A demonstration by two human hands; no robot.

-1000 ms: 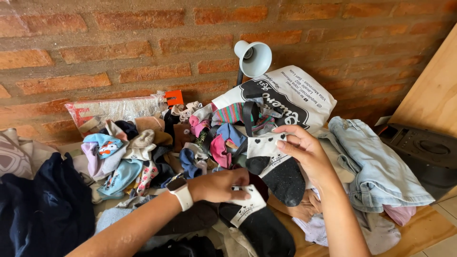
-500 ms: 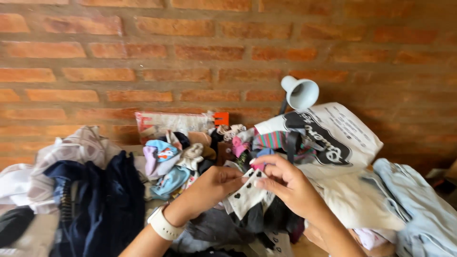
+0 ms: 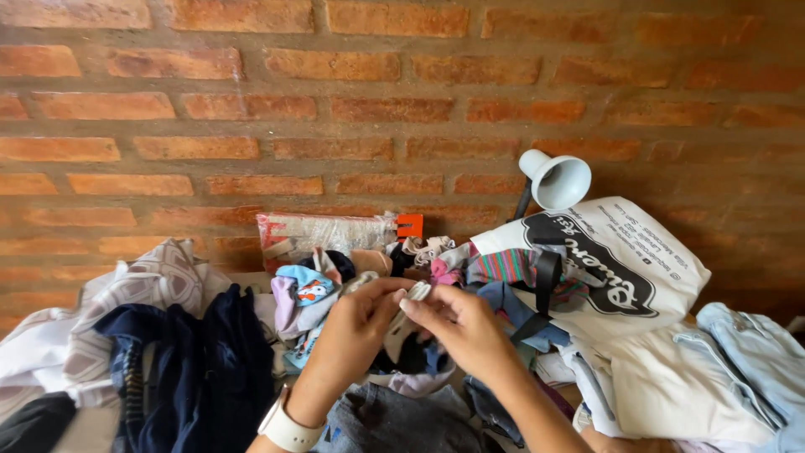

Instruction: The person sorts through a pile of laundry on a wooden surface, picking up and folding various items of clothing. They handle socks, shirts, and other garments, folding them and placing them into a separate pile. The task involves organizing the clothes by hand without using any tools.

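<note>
In the head view, the left hand (image 3: 356, 323) and the right hand (image 3: 457, 323) are meeting in the middle of the frame, their fingertips pinching together on a small white sock (image 3: 417, 292). The sock is being held up above the pile of socks (image 3: 394, 277), just in front of the brick wall (image 3: 402, 101); it appears to be rolled or folded between the fingers, though so little of it is showing that its shape cannot be told for sure. Both hands are closing on it, the left from the left side, the right from the right. A white wristwatch (image 3: 285, 428) is sitting on the left wrist.

Around the hands, clothes are lying in heaps. A dark navy garment (image 3: 201, 369) is spreading to the left, with a pale patterned cloth (image 3: 151, 281) beside it. A grey denim piece (image 3: 394, 419) is lying just under the wrists. To the right, a white printed bag (image 3: 620, 260) is leaning near a white lamp (image 3: 558, 179), and light blue jeans (image 3: 755, 361) are resting at the far right. A clear plastic packet (image 3: 327, 235) is standing against the wall behind the socks.
</note>
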